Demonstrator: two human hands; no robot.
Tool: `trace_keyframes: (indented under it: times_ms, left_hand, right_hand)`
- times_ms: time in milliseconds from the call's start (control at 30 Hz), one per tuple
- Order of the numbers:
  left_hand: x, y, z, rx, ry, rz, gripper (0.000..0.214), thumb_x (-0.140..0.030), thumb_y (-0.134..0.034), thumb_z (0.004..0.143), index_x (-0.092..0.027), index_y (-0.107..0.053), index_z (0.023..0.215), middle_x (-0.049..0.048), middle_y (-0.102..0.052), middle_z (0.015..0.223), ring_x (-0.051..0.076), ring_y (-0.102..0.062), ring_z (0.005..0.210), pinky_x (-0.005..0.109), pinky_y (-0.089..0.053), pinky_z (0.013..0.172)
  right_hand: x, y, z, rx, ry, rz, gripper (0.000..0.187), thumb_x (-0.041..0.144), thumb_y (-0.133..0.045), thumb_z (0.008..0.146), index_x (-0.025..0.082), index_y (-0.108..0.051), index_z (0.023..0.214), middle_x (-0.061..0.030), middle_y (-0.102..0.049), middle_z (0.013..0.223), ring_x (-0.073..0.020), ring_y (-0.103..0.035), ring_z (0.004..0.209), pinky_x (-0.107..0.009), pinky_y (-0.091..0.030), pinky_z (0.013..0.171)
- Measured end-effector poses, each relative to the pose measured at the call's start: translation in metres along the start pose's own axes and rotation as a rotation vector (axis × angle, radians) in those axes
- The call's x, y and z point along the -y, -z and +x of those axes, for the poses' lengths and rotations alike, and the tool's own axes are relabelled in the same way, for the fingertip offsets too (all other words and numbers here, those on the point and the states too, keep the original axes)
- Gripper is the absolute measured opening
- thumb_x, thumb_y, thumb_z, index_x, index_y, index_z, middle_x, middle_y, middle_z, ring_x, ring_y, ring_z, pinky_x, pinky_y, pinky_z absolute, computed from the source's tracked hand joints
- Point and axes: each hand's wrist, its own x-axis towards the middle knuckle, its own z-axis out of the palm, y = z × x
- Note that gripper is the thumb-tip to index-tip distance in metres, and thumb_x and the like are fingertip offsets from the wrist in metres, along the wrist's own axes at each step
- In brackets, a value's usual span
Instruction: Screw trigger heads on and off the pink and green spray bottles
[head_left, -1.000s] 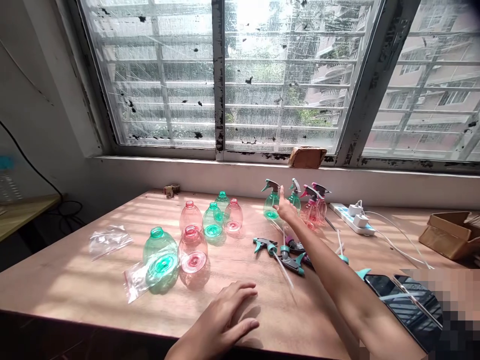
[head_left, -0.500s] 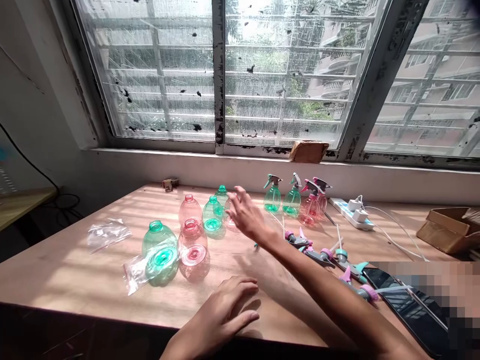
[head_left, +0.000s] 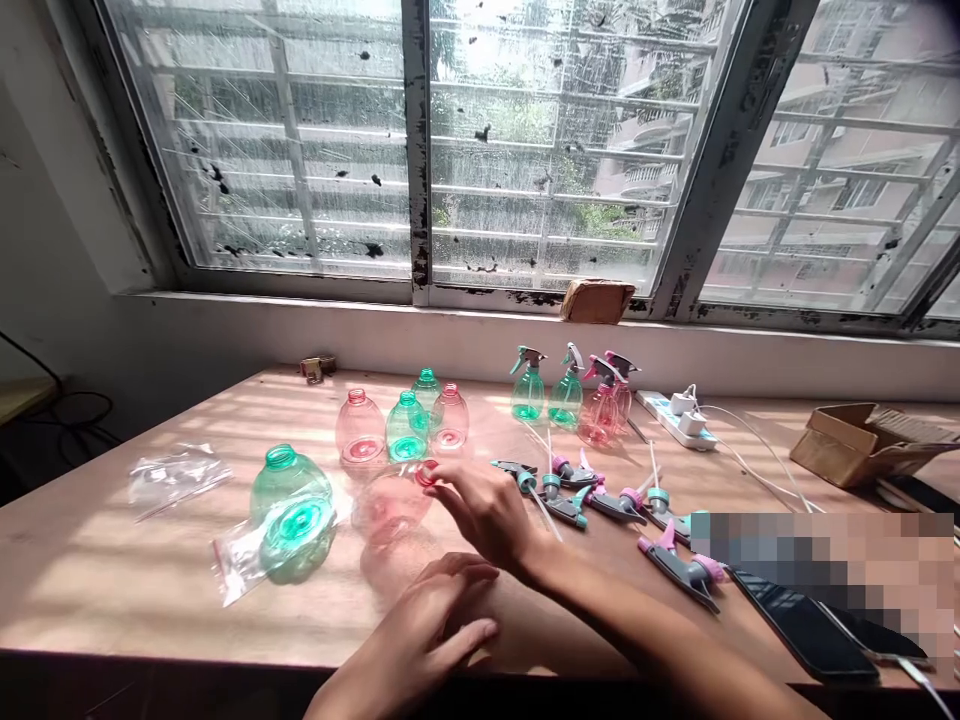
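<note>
My right hand (head_left: 484, 505) pinches a transparent pink bottle (head_left: 390, 505) at its neck; the bottle is tilted and blurred by motion. My left hand (head_left: 442, 620) is close by at the table's front edge, fingers loosely bent, thumb apart, holding nothing. A large green bottle (head_left: 289, 510) stands to the left. Behind are two pink bottles, one on the left (head_left: 360, 430) and one on the right (head_left: 450, 420), with two green bottles between them, one in front (head_left: 407, 430) and one behind (head_left: 426, 385). All these have open necks.
Several loose spray heads (head_left: 619, 505) lie on the right of the table (head_left: 150, 600). Assembled green (head_left: 528, 395) and pink (head_left: 598, 415) spray bottles stand near the wall. Also here are plastic bags (head_left: 180, 475), a power strip (head_left: 675, 420), a cardboard box (head_left: 847, 445) and a phone (head_left: 810, 620).
My right hand has come down and nearer from the back bottles and taken the front pink bottle by its neck, tipping it. My left hand has barely moved. The view has shifted right.
</note>
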Motion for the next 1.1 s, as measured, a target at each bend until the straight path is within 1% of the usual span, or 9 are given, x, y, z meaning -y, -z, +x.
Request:
trace_keyframes:
  times_ms: [133,267,367,500,667,767,867,967,1100]
  left_hand:
    - [0.004,-0.001,0.001,-0.029,-0.009,-0.012,0.041,-0.04,-0.067,0.103,-0.032,-0.065,0.143,0.0056,-0.068,0.148,0.031,-0.062,0.139,0.043,-0.05,0.12]
    - [0.01,-0.004,0.001,-0.089,0.021,-0.03,0.043,-0.044,-0.065,0.103,-0.032,-0.062,0.145,0.0071,-0.068,0.148,0.032,-0.063,0.139,0.046,-0.051,0.119]
    - [0.017,-0.007,0.0,-0.129,0.065,-0.114,0.064,-0.049,-0.066,0.102,-0.036,-0.042,0.16,0.0091,-0.056,0.162,0.034,-0.055,0.147,0.051,-0.046,0.123]
    - [0.026,-0.011,-0.001,-0.099,0.027,-0.169,0.098,-0.049,-0.077,0.096,-0.042,-0.014,0.17,0.0089,-0.04,0.173,0.034,-0.044,0.156,0.056,-0.036,0.128]
    - [0.025,-0.012,0.0,-0.103,0.031,-0.183,0.061,-0.045,-0.066,0.103,-0.035,-0.042,0.158,0.0093,-0.057,0.16,0.032,-0.056,0.147,0.047,-0.047,0.123]
    - [0.021,-0.01,0.0,-0.099,0.077,-0.193,0.055,-0.046,-0.06,0.105,-0.034,-0.044,0.156,0.0104,-0.06,0.155,0.03,-0.061,0.141,0.045,-0.05,0.12]
    - [0.021,-0.009,-0.003,-0.053,0.079,-0.157,0.079,-0.048,-0.07,0.099,-0.038,-0.029,0.166,0.0107,-0.045,0.169,0.034,-0.052,0.15,0.051,-0.043,0.125]
    - [0.02,-0.007,-0.004,0.006,0.013,-0.101,0.088,-0.051,-0.079,0.093,-0.042,-0.03,0.167,0.006,-0.031,0.177,0.039,-0.034,0.16,0.055,-0.032,0.13]
    - [0.01,-0.004,-0.001,0.013,-0.043,-0.121,0.069,-0.05,-0.062,0.105,-0.046,-0.031,0.166,0.0,-0.031,0.177,0.035,-0.03,0.162,0.052,-0.028,0.132]
  right_hand:
    - [0.0,0.048,-0.064,-0.144,-0.159,0.01,0.017,0.029,-0.053,0.112,0.019,-0.066,0.115,-0.0103,-0.082,0.102,-0.0217,-0.079,0.086,-0.03,-0.063,0.075]
    - [0.0,0.075,-0.139,-0.456,-0.52,0.011,0.01,0.03,-0.065,0.106,0.023,-0.07,0.113,-0.0038,-0.081,0.092,-0.0179,-0.077,0.071,-0.026,-0.064,0.065]
    - [-0.002,0.085,-0.17,-0.325,-0.553,0.11,0.011,0.032,-0.067,0.104,0.025,-0.072,0.111,-0.0033,-0.082,0.095,-0.0172,-0.077,0.067,-0.026,-0.064,0.064]
    - [-0.004,0.092,-0.171,-0.132,-0.602,0.247,0.016,0.035,-0.06,0.107,0.026,-0.071,0.114,-0.0042,-0.082,0.101,-0.0191,-0.08,0.077,-0.027,-0.066,0.071]
    - [-0.013,0.088,-0.168,-0.092,-0.692,0.038,0.035,0.036,-0.056,0.107,0.026,-0.056,0.141,-0.0108,-0.076,0.129,-0.03,-0.073,0.122,-0.047,-0.062,0.103]
    - [-0.02,0.082,-0.172,-0.042,-0.681,-0.149,0.039,0.029,-0.049,0.107,0.024,-0.055,0.145,-0.0156,-0.066,0.146,-0.0348,-0.059,0.141,-0.061,-0.05,0.117]
    - [-0.019,0.08,-0.17,0.137,-0.602,-0.19,0.044,0.025,-0.05,0.106,0.025,-0.055,0.15,-0.0144,-0.055,0.16,-0.0337,-0.051,0.149,-0.057,-0.049,0.12]
    - [-0.012,0.084,-0.163,0.28,-0.441,-0.148,0.057,0.028,-0.055,0.106,0.029,-0.044,0.162,-0.0108,-0.039,0.172,-0.0306,-0.039,0.158,-0.05,-0.047,0.123]
    - [-0.007,0.088,-0.159,0.303,-0.25,-0.146,0.065,0.037,-0.06,0.106,0.031,-0.036,0.167,-0.0088,-0.031,0.177,-0.0303,-0.03,0.162,-0.049,-0.041,0.126]
